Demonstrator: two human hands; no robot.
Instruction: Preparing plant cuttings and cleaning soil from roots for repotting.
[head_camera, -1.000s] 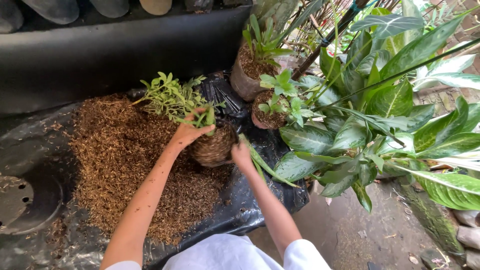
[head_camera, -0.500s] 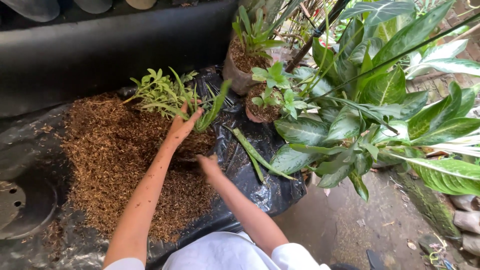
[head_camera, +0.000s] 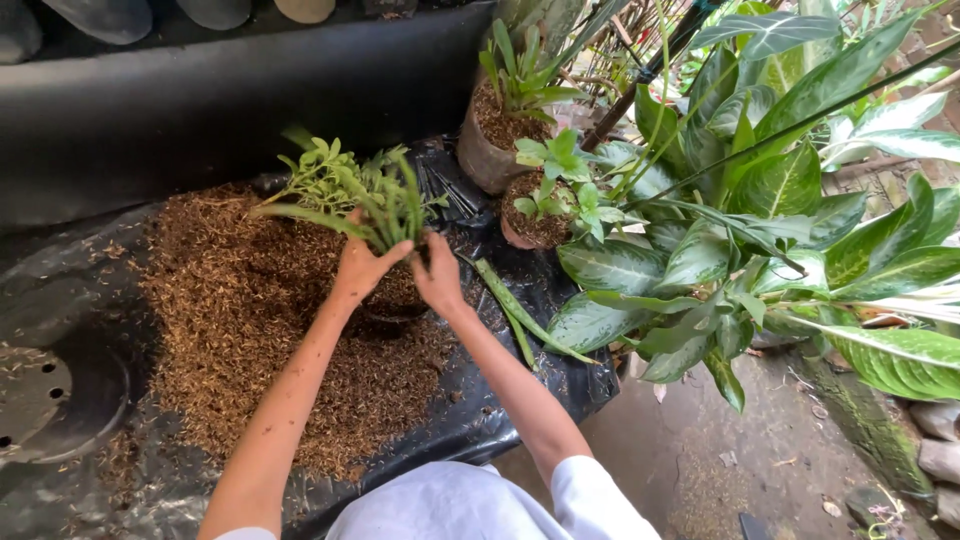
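Over the husk pile (head_camera: 240, 330): both hands met at a small pot (head_camera: 392, 300).
Left hand (head_camera: 360, 268): fingers pinching the seedling (head_camera: 375, 205) upright.
Right hand (head_camera: 438, 275): fingers together, pressing the husk beside the stem.

Two hands are in view, a left hand (head_camera: 362, 268) and a right hand (head_camera: 439, 277), both at one small plant (head_camera: 375, 205) held over one dark pot (head_camera: 393, 300). One heap of brown husk (head_camera: 250, 320) lies on one black sheet (head_camera: 520, 395). Two more potted plants stand behind: a tall one (head_camera: 500, 125) and a short one (head_camera: 540, 215). One loose long leaf (head_camera: 510, 305) lies on the sheet. One perforated disc (head_camera: 50, 395) sits at the left edge.
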